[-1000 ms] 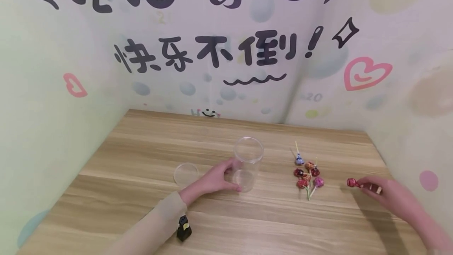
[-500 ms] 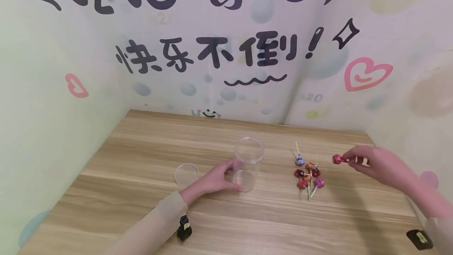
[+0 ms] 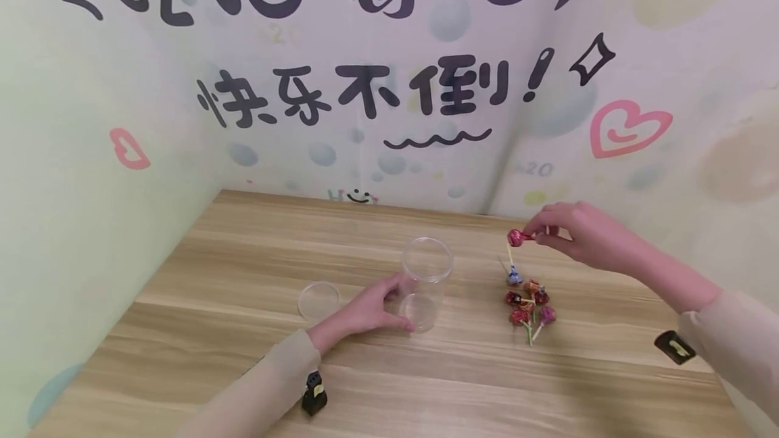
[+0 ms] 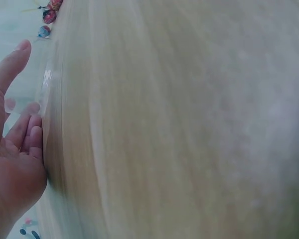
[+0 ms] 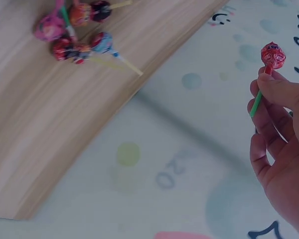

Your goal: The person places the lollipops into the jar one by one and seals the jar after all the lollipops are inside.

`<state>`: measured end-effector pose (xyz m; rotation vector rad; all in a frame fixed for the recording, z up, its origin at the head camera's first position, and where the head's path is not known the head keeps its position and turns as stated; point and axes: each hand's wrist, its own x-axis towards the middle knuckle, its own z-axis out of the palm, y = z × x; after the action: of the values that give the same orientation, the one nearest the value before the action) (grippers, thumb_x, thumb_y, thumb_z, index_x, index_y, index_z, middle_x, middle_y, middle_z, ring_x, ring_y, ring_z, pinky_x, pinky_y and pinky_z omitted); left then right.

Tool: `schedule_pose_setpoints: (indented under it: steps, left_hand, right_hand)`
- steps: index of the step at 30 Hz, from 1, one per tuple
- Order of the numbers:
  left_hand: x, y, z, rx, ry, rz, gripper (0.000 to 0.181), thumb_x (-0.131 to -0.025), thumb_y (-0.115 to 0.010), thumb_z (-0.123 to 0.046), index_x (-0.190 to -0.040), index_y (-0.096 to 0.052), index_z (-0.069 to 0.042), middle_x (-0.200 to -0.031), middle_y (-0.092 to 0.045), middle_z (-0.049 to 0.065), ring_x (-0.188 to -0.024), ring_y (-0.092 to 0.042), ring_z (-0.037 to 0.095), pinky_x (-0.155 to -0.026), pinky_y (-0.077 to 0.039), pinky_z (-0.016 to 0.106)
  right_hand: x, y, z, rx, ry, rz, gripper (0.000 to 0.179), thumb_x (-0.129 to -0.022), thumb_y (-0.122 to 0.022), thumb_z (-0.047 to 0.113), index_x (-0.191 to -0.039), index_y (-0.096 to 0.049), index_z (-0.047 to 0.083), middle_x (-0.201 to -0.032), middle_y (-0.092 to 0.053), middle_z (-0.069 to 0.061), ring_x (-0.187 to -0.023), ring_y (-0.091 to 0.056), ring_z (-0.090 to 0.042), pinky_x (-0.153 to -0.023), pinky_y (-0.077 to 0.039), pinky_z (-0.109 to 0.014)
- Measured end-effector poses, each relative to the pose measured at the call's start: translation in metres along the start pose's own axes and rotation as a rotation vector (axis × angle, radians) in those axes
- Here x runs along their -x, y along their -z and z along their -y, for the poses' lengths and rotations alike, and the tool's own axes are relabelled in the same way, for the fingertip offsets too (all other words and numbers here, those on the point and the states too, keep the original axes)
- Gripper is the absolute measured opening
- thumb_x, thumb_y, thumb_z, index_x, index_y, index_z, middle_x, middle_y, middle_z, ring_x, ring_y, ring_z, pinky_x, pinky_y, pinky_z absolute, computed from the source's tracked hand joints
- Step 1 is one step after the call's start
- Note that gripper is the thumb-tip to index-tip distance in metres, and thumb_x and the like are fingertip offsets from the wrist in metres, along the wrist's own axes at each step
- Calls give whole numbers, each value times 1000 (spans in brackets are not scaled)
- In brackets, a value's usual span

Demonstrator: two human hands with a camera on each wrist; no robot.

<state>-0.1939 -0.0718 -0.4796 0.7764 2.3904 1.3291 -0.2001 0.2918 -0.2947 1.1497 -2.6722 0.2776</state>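
Observation:
Between thumb and fingers, my right hand (image 3: 584,235) pinches a red-wrapped lollipop (image 5: 273,56) by its green stick. It is held in the air above the back of the lollipop pile. My left hand (image 3: 372,308) grips the lower side of a clear plastic jar (image 3: 428,269), thumb in front and fingers behind. The jar stands upright with its mouth open. Several wrapped lollipops lie to its right, among them a blue one (image 3: 514,276) and a pink one (image 3: 548,315). In the left wrist view, the transparent jar wall barely shows beside the left hand (image 4: 15,144).
A round clear lid (image 3: 319,301) lies on the wooden table (image 3: 255,249), left of the jar and near the left forearm. Behind the table rises a printed wall cloth (image 3: 365,154). Small black devices hang at the left sleeve (image 3: 314,394) and the right sleeve (image 3: 675,347).
My right hand has carried the red lollipop leftward and toward the back of the table, from the right side to above the pile. My left hand and the jar have stayed in place.

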Motion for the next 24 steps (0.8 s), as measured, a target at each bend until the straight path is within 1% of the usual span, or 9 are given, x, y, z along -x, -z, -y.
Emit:
schedule_pose_setpoints:
  steps: [7,10,14,19,24]
  left_hand:
    - [3,-1,-2,-6,30,3,76,-71,-89,-32,-138,-53,-20,-131,-62,2,-123,-57,20,-106,-46,40]
    - [4,-1,-3,-6,24,0,76,-71,-89,-32,-137,-54,-18,-130,-63,3,-122,-58,21,-106,-46,40]
    - [3,-1,-3,-5,9,2,76,-71,-89,-31,-137,-54,-16,-129,-63,3,-122,-58,20,-105,-46,39]
    - [1,-1,-3,9,5,9,77,-72,-88,-30,-138,-52,-13,-131,-62,3,-122,-57,19,-105,-46,38]
    - [0,-2,-4,27,-12,9,78,-73,-88,-29,-138,-51,-10,-133,-61,7,-124,-57,22,-106,-46,39]
  right_hand:
    - [-36,12,21,-66,-4,126,21,-85,-74,5,-101,-73,20,-92,-71,11,-79,-60,-1,-69,-54,-22]
    - [-49,15,29,-92,6,166,19,-87,-71,5,-100,-71,19,-92,-69,11,-79,-58,-2,-69,-53,-22]
    - [-65,17,36,-139,12,198,19,-88,-70,5,-100,-71,21,-91,-68,11,-80,-56,-3,-71,-52,-23]
    - [-81,17,46,-218,24,242,17,-91,-68,8,-102,-71,20,-92,-70,9,-79,-58,-3,-71,-52,-24]
    - [-92,16,55,-283,21,312,15,-92,-66,9,-104,-71,18,-91,-69,7,-80,-59,-6,-74,-53,-24]
